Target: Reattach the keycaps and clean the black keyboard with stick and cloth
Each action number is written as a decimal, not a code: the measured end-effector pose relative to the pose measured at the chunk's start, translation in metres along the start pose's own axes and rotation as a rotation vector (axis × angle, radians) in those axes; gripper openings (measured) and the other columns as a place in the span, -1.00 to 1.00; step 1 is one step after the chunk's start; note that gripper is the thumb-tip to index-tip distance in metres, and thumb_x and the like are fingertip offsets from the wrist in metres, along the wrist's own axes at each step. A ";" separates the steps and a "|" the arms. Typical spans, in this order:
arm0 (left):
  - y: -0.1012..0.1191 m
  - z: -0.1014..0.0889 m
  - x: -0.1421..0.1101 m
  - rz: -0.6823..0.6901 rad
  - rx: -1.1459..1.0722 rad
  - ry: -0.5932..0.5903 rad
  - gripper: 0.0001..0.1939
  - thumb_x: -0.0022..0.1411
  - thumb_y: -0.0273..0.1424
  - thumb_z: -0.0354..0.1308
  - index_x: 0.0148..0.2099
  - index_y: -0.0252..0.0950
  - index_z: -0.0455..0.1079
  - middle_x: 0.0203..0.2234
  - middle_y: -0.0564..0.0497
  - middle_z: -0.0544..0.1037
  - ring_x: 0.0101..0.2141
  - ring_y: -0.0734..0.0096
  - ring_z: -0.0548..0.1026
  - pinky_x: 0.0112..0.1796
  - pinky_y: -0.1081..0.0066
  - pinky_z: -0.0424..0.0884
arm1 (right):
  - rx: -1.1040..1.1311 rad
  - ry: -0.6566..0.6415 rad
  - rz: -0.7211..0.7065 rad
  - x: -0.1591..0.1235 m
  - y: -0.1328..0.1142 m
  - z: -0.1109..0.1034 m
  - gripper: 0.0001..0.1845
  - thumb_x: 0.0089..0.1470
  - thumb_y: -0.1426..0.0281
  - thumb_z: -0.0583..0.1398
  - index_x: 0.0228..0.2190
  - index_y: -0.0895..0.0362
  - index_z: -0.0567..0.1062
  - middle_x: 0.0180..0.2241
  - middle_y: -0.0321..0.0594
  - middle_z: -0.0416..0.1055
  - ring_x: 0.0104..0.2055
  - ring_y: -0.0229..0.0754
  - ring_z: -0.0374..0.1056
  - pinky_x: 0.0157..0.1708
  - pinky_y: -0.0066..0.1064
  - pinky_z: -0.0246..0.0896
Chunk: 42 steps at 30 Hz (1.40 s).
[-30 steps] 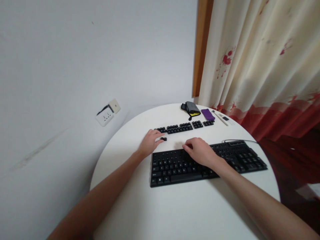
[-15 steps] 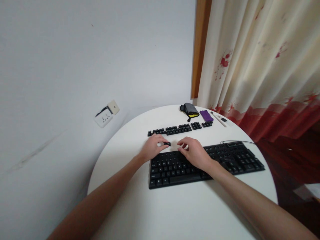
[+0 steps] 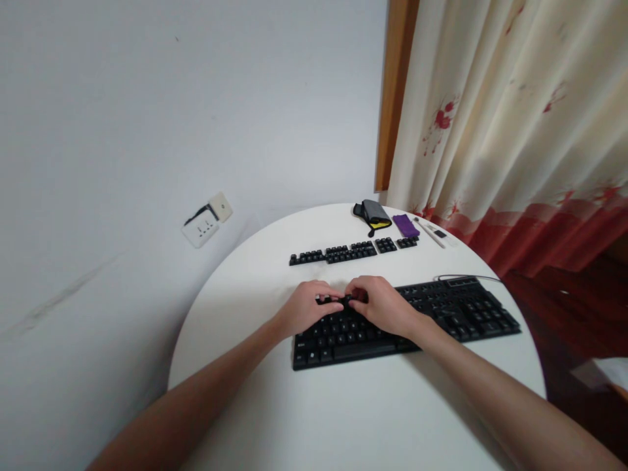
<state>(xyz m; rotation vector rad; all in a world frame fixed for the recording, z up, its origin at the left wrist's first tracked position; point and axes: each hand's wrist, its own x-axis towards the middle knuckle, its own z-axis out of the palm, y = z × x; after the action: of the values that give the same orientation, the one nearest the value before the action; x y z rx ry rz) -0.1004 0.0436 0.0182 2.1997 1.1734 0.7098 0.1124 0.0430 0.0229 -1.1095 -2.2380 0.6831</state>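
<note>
White table (image 3: 235,405), left hand (image 3: 307,306) and right hand (image 3: 380,304) both pinching small black keys (image 3: 346,299) over the keyboard (image 3: 363,350).

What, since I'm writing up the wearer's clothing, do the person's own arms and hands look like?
Both the left forearm and the right forearm are slim and uncovered, with no sleeve in view. The left hand and right hand are ungloved. No watch or bracelet shows at either wrist; no ring can be made out.
</note>
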 end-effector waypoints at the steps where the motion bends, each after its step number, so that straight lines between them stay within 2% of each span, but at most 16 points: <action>1: 0.000 0.001 -0.002 -0.020 0.000 -0.008 -0.78 0.15 -0.22 0.28 -0.17 -0.15 0.58 -0.34 0.04 0.60 -0.31 0.31 0.48 -0.23 0.34 0.37 | 0.017 -0.017 0.018 0.000 0.002 -0.002 -0.84 0.02 0.52 0.23 -0.32 0.11 0.58 -0.41 -0.28 0.51 -0.37 -0.24 0.36 -0.34 -0.45 0.17; 4: 0.003 0.005 -0.005 -0.031 0.023 -0.026 -0.79 0.09 -0.18 0.33 -0.23 -0.13 0.60 -0.38 0.05 0.61 -0.31 0.28 0.48 -0.26 0.34 0.36 | 0.086 -0.082 0.054 0.000 0.008 -0.006 -0.85 0.00 0.49 0.24 -0.35 0.11 0.61 -0.44 -0.30 0.53 -0.41 -0.26 0.38 -0.36 -0.46 0.18; 8: 0.003 0.010 -0.007 0.048 0.109 -0.030 -0.78 0.10 -0.13 0.31 -0.29 -0.14 0.61 -0.40 0.04 0.62 -0.31 0.26 0.46 -0.22 0.30 0.33 | 0.128 -0.158 0.071 0.000 0.011 -0.006 -0.87 -0.01 0.45 0.26 -0.39 0.10 0.64 -0.48 -0.31 0.54 -0.44 -0.25 0.40 -0.40 -0.47 0.19; 11: 0.006 0.010 -0.008 0.098 0.175 -0.049 -0.77 0.18 -0.13 0.25 -0.28 -0.14 0.61 -0.37 0.02 0.61 -0.30 0.27 0.44 -0.20 0.29 0.32 | 0.111 -0.172 0.074 -0.001 0.009 -0.002 -0.88 -0.02 0.45 0.26 -0.43 0.09 0.65 -0.48 -0.30 0.55 -0.43 -0.24 0.41 -0.40 -0.47 0.19; 17: 0.016 -0.002 -0.010 0.153 0.262 -0.177 -0.75 0.33 -0.23 0.09 -0.16 -0.12 0.59 -0.30 0.00 0.61 -0.25 0.26 0.44 -0.18 0.27 0.33 | 0.017 -0.143 0.013 -0.003 0.006 0.002 -0.90 -0.03 0.48 0.27 -0.48 0.10 0.61 -0.50 -0.32 0.54 -0.47 -0.28 0.38 -0.42 -0.49 0.16; 23: 0.012 0.003 -0.008 0.166 0.169 -0.076 -0.89 0.22 -0.34 0.24 -0.30 -0.18 0.60 -0.36 0.03 0.64 -0.32 0.33 0.47 -0.21 0.32 0.33 | -0.032 -0.143 -0.009 -0.003 0.004 0.001 -0.91 -0.05 0.50 0.26 -0.49 0.12 0.59 -0.50 -0.31 0.53 -0.46 -0.29 0.36 -0.43 -0.49 0.12; 29: 0.008 0.009 -0.008 0.079 0.024 0.015 -0.96 0.14 -0.40 0.31 -0.36 -0.18 0.59 -0.42 0.07 0.63 -0.36 0.38 0.50 -0.23 0.36 0.35 | -0.022 -0.141 -0.001 -0.004 0.004 0.001 -0.90 -0.03 0.48 0.23 -0.51 0.12 0.57 -0.51 -0.30 0.52 -0.47 -0.29 0.34 -0.43 -0.49 0.10; 38: 0.008 0.008 -0.008 0.135 0.003 -0.017 -0.92 0.09 -0.40 0.35 -0.44 -0.22 0.56 -0.42 0.08 0.64 -0.35 0.39 0.52 -0.19 0.33 0.34 | -0.036 -0.152 -0.035 -0.004 0.005 0.000 -0.90 -0.04 0.50 0.23 -0.50 0.13 0.56 -0.50 -0.31 0.50 -0.48 -0.31 0.32 -0.43 -0.50 0.09; 42: 0.009 0.002 -0.009 0.178 0.113 -0.081 -0.92 0.18 -0.35 0.29 -0.36 -0.20 0.58 -0.37 0.05 0.63 -0.31 0.36 0.49 -0.18 0.32 0.34 | -0.053 -0.161 -0.065 -0.004 0.003 -0.001 -0.92 -0.04 0.51 0.24 -0.49 0.13 0.56 -0.46 -0.29 0.51 -0.44 -0.30 0.34 -0.40 -0.50 0.10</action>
<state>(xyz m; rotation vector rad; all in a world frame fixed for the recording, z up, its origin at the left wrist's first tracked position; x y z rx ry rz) -0.0979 0.0310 0.0210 2.4256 1.0090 0.6325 0.1167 0.0417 0.0202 -1.0340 -2.4302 0.7118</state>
